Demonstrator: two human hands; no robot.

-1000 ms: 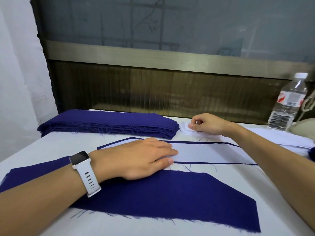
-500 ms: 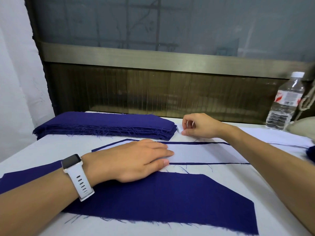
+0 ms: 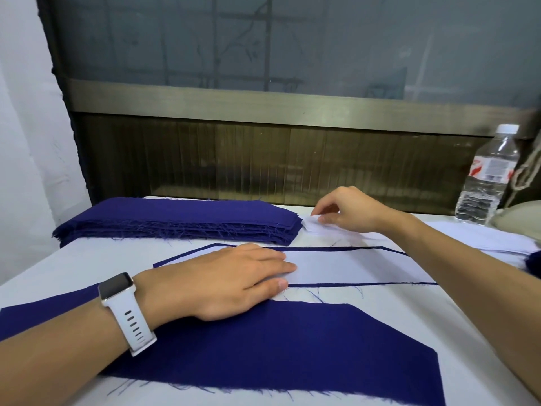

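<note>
My left hand (image 3: 231, 278), with a white watch on the wrist, lies flat with straight fingers on a white strip (image 3: 345, 265) that covers a navy fabric piece, whose dark edges show around it. A second navy fabric piece (image 3: 292, 350) lies nearer to me, partly under my left forearm. Farther back, my right hand (image 3: 348, 210) pinches the top sheet of a small stack of white pieces (image 3: 314, 227) and lifts its corner. This small stack sits just right of a tall stack of navy fabric pieces (image 3: 181, 219).
A clear plastic water bottle (image 3: 486, 177) stands at the back right by a rope and a pale bundle. Long white strips (image 3: 474, 235) lie at the right. A dark panel and window close off the table's far edge.
My right hand has risen slightly and now lifts a white sheet's corner off the small stack. My left hand stays flat on the white strip. The camera has shifted a little.
</note>
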